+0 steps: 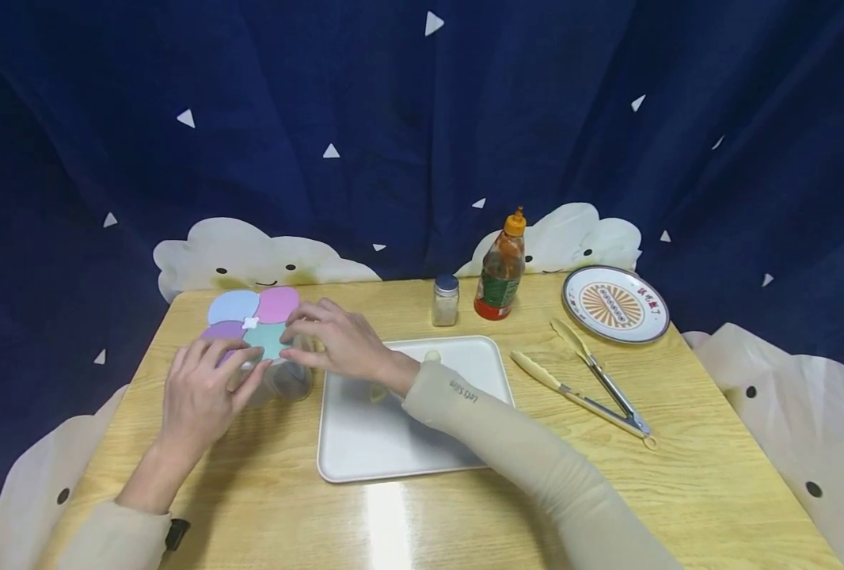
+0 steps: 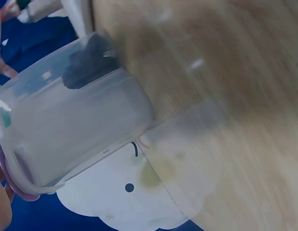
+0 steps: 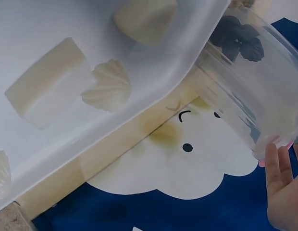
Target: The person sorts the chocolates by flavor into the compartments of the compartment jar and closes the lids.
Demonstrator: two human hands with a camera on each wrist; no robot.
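A clear container (image 2: 86,120) stands at the table's left, with a dark shape (image 3: 238,41) showing at its wall. On top of it sits a flower-shaped lid (image 1: 233,305) with blue, pink, purple and mint petals. My left hand (image 1: 204,384) curls its fingers and thumb at the purple and mint petals, gripping the lid's near edge. From the other side, my right hand (image 1: 336,340) pinches the mint petal. Beside the container lies a white tray (image 1: 372,451), partly under my right forearm. Pale blocks (image 3: 48,84) and a ridged pale piece (image 3: 108,86) lie on it.
Behind the tray stand a small glass shaker (image 1: 446,305) with a dark blue cap and a red sauce bottle (image 1: 500,273) with an orange nozzle. Spread tongs (image 1: 600,388) lie right of the tray, near a patterned plate (image 1: 610,305). A dark blue curtain (image 1: 393,103) hangs behind the table.
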